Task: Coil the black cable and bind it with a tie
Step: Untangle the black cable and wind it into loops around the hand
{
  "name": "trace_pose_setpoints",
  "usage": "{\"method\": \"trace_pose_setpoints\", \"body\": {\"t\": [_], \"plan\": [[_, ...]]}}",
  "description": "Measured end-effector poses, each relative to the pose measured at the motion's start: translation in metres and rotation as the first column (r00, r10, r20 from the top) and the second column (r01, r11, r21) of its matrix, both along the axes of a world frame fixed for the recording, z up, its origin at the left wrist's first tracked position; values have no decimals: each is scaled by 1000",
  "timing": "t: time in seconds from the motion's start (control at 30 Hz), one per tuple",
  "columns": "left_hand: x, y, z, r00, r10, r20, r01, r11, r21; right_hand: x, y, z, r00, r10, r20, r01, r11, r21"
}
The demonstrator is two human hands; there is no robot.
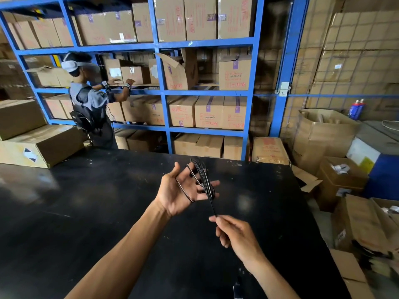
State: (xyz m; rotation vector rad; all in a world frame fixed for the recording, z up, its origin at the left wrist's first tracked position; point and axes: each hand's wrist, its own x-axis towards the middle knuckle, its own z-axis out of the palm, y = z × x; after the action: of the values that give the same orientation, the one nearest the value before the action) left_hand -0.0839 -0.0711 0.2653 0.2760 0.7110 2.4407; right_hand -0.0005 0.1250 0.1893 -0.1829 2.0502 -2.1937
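Note:
The black cable [203, 180] is looped several times around the spread fingers of my left hand [181, 190], which is raised palm-up over the black table [97, 201]. A straight run of the cable leads down from the loops to my right hand [235, 234], whose thumb and fingers pinch it just below and right of the left hand. No tie can be made out.
Blue shelving [162, 91] full of cardboard boxes stands behind the table. A person [90, 104] at the far left reaches into a shelf. Cardboard boxes [38, 145] sit on the table's far left corner. Open cartons [341, 182] crowd the floor to the right.

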Motion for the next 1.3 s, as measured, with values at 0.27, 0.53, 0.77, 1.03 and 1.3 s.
{"method": "trace_pose_setpoints", "body": {"t": [0.27,0.53,0.77,1.03,1.3], "plan": [[24,4,-1,941,-292,-170,281,956,-88,-31,23,15,961,-29,275,96,968,-231],[25,16,-27,994,-105,-32,96,972,-214,-35,5,38,954,-47,297,149,931,-332],[29,22,-39,999,-32,-33,29,994,-106,-21,-19,32,973,-159,165,193,957,-216],[33,27,-44,981,179,67,-166,971,-175,-10,-25,22,954,-299,16,294,925,-241],[39,47,-47,837,539,95,-442,768,-463,-16,-32,2,908,-402,-120,400,915,-41]]}}
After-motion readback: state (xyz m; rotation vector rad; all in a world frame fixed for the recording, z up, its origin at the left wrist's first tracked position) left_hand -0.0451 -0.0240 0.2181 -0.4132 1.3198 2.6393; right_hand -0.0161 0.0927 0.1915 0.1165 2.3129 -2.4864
